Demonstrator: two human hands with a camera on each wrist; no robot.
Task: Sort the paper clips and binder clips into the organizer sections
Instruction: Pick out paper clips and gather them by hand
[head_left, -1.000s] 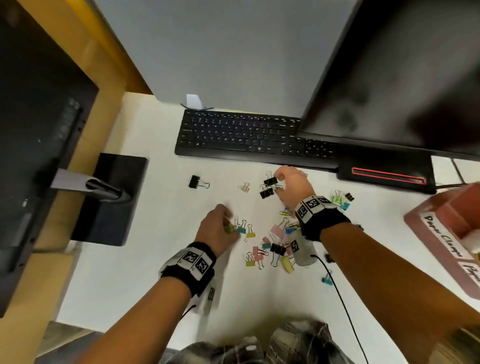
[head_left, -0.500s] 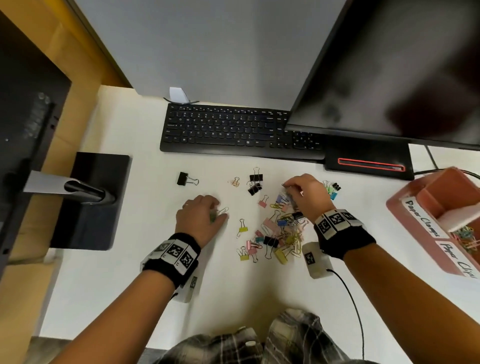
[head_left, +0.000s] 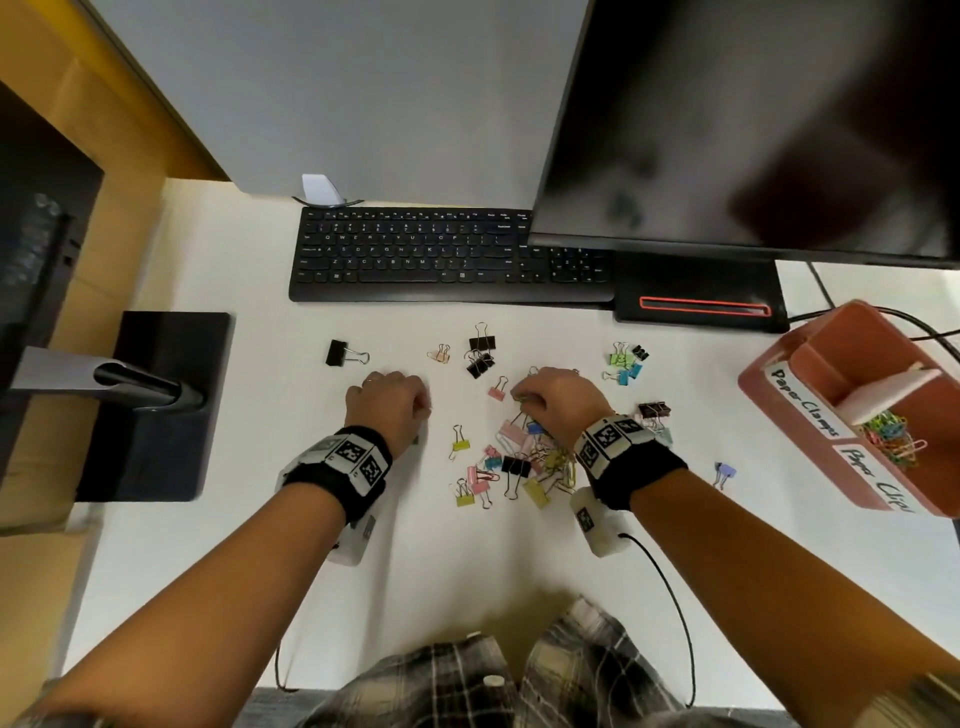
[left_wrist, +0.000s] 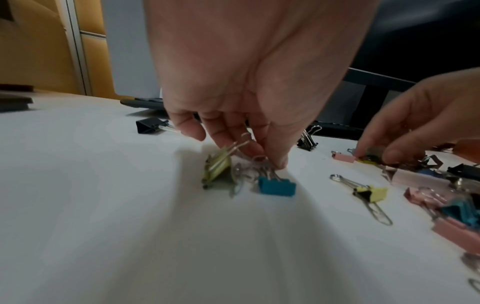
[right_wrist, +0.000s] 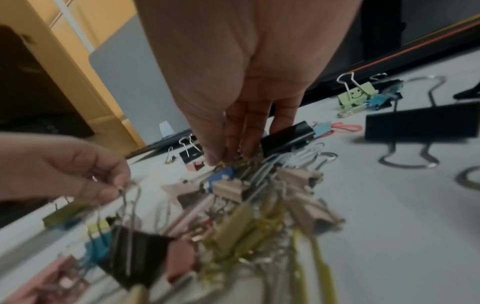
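Note:
A heap of coloured binder clips and paper clips (head_left: 519, 457) lies mid-desk. My left hand (head_left: 395, 405) is to its left; in the left wrist view the left hand (left_wrist: 249, 152) pinches the wire handles of an olive-yellow binder clip (left_wrist: 218, 168) and a blue binder clip (left_wrist: 276, 186), which touch the desk. My right hand (head_left: 550, 400) curls over the heap's far end, and in the right wrist view its fingertips (right_wrist: 233, 152) pinch small yellowish clips there. The pink organizer (head_left: 779, 384) stands at the right, with coloured paper clips (head_left: 893, 436) in its near section.
Stray binder clips lie around: a black one (head_left: 340, 353) at the left, two black ones (head_left: 480, 353) near the keyboard (head_left: 447, 254), a green and blue group (head_left: 623, 364). A monitor stand (head_left: 156, 405) is at the left, a monitor base (head_left: 701, 301) behind.
My right hand came back from the black clips near the keyboard to the heap. My left hand drew a little leftward with the clips it pinches.

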